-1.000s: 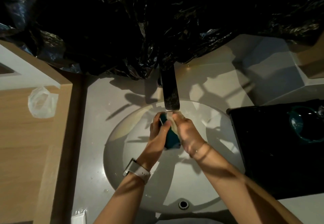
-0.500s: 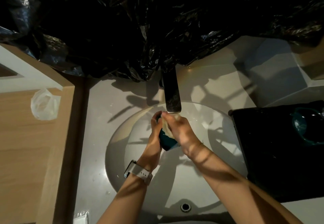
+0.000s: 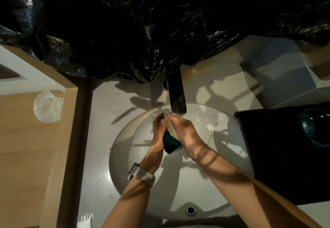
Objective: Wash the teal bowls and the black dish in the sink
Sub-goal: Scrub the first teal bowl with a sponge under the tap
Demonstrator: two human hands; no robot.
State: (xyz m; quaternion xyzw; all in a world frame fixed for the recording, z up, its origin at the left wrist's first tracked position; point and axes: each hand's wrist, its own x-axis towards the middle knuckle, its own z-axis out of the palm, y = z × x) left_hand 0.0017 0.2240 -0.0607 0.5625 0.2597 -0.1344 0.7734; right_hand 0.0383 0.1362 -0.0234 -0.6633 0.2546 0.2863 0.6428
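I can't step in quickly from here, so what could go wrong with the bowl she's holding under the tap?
1. The teal bowl is tilted on edge between the left hand and right hand; wet, it might slip and hit the sink.
2. It sits close under the faucet, so lifting it could knock the spout.
3. Another teal bowl waits on the black tray beside the basin; a swinging right forearm might bump it.

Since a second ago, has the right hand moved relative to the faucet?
Yes. The right hand has slid up toward the faucet; its fingertips now sit right under the spout tip, rubbing the teal bowl that the left hand holds.
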